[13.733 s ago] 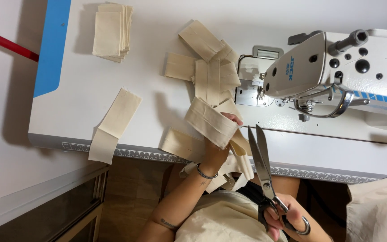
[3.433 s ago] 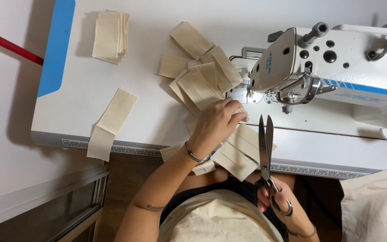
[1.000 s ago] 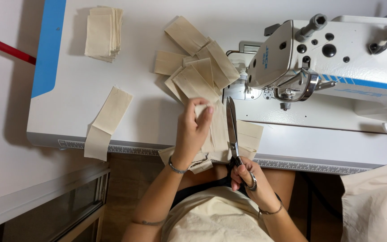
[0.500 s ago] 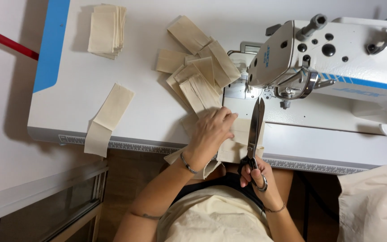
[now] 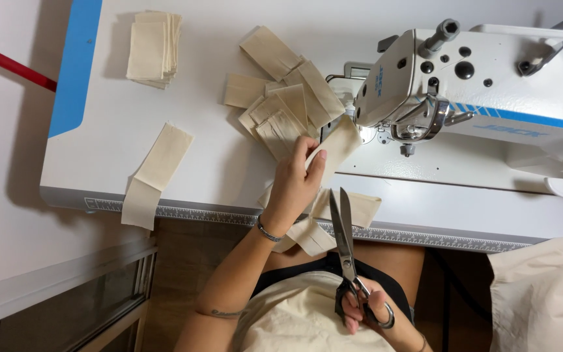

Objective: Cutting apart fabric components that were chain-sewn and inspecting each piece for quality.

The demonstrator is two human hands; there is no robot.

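Observation:
My left hand point(image 5: 296, 181) pinches a cream fabric strip point(image 5: 339, 145) on the white table, just left of the sewing machine's needle area point(image 5: 367, 133). Behind it a chain of folded cream strips point(image 5: 283, 104) trails across the table. My right hand point(image 5: 366, 308) is low over my lap, its fingers through the handles of long metal scissors point(image 5: 343, 236). The blades are nearly together and point up toward the table edge, beside more cream strips point(image 5: 360, 207) that hang over it.
A white sewing machine point(image 5: 490, 85) with a blue stripe fills the right side. A neat stack of cream pieces point(image 5: 153, 50) lies at the back left, and a single long strip point(image 5: 154, 175) droops over the front edge. Cream cloth point(image 5: 542, 293) hangs at the lower right.
My right hand has drawn the scissors back down toward my lap. My left hand has slid forward and up with the strip toward the needle area.

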